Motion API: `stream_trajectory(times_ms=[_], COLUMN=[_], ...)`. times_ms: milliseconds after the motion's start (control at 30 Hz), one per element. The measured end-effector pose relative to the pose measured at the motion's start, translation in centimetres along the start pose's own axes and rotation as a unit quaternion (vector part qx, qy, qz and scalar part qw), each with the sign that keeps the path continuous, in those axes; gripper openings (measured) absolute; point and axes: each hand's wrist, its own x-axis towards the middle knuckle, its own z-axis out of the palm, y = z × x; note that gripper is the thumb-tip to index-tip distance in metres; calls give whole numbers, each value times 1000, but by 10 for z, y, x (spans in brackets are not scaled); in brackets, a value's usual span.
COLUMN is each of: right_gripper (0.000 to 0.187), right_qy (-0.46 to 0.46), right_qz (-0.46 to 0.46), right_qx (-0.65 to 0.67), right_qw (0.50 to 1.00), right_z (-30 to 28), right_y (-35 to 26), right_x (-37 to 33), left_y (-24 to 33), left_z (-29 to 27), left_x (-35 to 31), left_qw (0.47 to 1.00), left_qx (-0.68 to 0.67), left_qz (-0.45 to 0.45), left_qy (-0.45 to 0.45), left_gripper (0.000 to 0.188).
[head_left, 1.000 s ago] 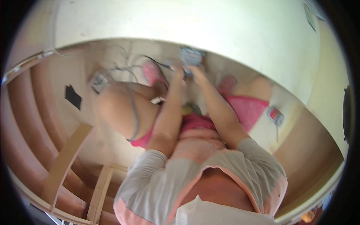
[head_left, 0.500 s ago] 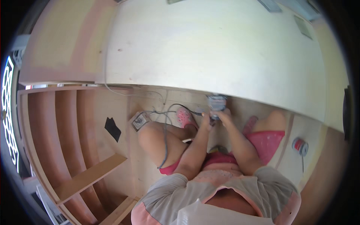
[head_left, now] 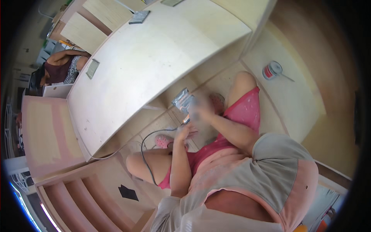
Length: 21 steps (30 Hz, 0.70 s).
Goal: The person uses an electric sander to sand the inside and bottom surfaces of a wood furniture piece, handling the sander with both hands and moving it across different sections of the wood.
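Pale plywood filled the head view: a broad, smooth board [head_left: 154,58] with a curved edge slanted across the upper middle, and raw wooden floor panels [head_left: 293,100] lay beyond it, matte and lightly grained. Stepped reddish shelves [head_left: 77,193] ran along the lower left, one carrying a flat black diamond-shaped piece [head_left: 128,192]. The person sat on the floor in pink shorts and a grey and peach shirt, knees bent, pink clogs on the feet. The right hand [head_left: 201,110] was raised just below the board's edge and wrapped around a small boxy power tool [head_left: 182,101] with a shiny grey metal face; motion blur hid how the fingers lay, though they seemed closed around the tool's body. The left hand [head_left: 184,132] sat just beneath it, fingers curled loosely at the thin black cord [head_left: 148,149], which looped down over the left thigh. A red and white roll [head_left: 272,70] with a loose tail lay well apart on the floor panel. Another person [head_left: 62,67] leaned over a counter at the far left.
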Motion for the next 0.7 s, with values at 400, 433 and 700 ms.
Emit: stream_trajectory(times_ms=[400, 433, 700], right_gripper=[73, 76, 90], right_qy=[-509, -516, -382], right_qz=[-186, -244, -302], right_qx=[344, 362, 311], right_qw=[767, 737, 816], right_z=[-83, -82, -107], right_y=[-95, -99, -104], right_x=[-12, -14, -5], left_y=[63, 60, 48], left_z=[33, 40, 81], left_x=[-185, -180, -158], left_qw=[779, 780, 700], left_qx=[352, 352, 388], left_qz=[498, 500, 508], left_qy=[144, 137, 319], left_gripper=[42, 42, 61])
